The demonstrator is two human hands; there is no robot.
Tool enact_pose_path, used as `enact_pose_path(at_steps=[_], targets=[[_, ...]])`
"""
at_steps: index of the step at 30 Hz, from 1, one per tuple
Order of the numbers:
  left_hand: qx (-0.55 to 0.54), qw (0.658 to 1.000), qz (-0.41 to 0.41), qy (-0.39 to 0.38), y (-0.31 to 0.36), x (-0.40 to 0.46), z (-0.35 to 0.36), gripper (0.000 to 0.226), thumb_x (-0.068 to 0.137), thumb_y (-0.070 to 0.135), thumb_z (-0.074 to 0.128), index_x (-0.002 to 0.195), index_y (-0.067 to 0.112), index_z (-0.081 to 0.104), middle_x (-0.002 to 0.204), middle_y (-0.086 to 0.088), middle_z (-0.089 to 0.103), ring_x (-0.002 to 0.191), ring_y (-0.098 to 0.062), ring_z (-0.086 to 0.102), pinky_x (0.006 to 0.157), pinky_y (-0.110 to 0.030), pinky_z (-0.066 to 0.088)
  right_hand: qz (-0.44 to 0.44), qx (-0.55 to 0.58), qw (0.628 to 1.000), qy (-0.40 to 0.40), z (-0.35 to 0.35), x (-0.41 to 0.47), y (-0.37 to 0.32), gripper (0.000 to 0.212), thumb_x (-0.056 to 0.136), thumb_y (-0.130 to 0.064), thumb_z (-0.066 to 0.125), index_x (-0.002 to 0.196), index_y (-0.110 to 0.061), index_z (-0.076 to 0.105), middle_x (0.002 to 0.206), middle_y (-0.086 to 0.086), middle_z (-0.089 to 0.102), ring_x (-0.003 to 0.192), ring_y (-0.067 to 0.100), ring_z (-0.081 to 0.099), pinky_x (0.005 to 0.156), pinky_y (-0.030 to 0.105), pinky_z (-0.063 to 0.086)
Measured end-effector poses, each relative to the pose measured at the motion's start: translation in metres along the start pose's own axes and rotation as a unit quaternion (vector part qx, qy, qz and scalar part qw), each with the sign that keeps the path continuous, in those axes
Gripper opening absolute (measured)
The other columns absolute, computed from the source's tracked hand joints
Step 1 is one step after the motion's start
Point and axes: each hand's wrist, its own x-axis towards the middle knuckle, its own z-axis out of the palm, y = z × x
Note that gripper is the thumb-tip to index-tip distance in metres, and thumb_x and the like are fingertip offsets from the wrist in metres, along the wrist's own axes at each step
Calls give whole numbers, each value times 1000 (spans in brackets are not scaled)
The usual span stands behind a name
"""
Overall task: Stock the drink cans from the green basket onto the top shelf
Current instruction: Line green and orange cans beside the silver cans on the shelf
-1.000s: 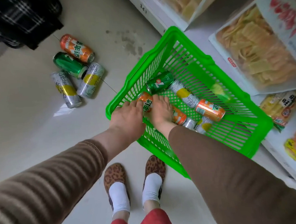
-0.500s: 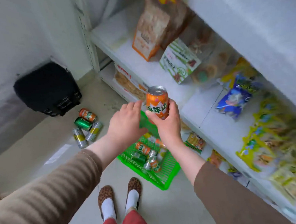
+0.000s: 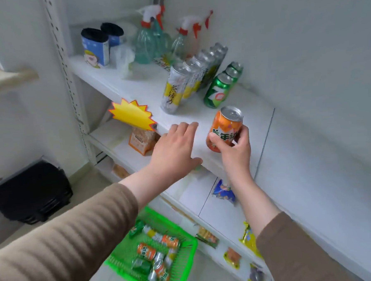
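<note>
your right hand is pinching the orange can low and tilted right over the shelf lip, left hand spread flat and empty, so set it crooked and it could roll off into the basket or bump the green cans

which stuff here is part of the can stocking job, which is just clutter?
In the job: orange can in the right hand; left hand; green basket; top shelf; yellow-label cans; green cans.

Clutter: spray bottles; blue rolls; starburst tag; snack bags; black crate.
</note>
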Motion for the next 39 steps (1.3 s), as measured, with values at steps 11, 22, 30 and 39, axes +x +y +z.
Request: enact_pose_path(at_steps=[11,22,30,39], targets=[[-11,999,-16,-26,55,139,81,74,79,38,68,142,16,35,133,-4,47,125,-25,43,93,-39,42,78,31,996,32,-15,169,68,62,48,-48,88,99,-39,53,107,-3,73,97,17,72,94,48,58],[-40,999,-12,-25,77,206,117,76,82,30,66,146,12,30,132,-7,49,123,-27,46,98,-37,41,70,-11,995,64,-13,272,94,53,70,-33,88,108,-27,51,104,-1,72,92,20,72,94,44,58],[-31,999,5,-30,70,219,128,65,81,26,65,138,13,36,132,-7,47,122,-27,45,96,-35,41,74,-59,992,87,-11,311,96,56,75,-31,87,113,-24,46,112,0,68,103,24,68,98,42,54],[-11,999,-2,-51,63,204,125,73,80,31,68,142,15,33,131,-5,47,122,-26,44,95,-36,43,90,-75,992,49,-12,310,92,78,77,-24,85,139,-22,37,125,4,65,118,28,62,104,40,49]])
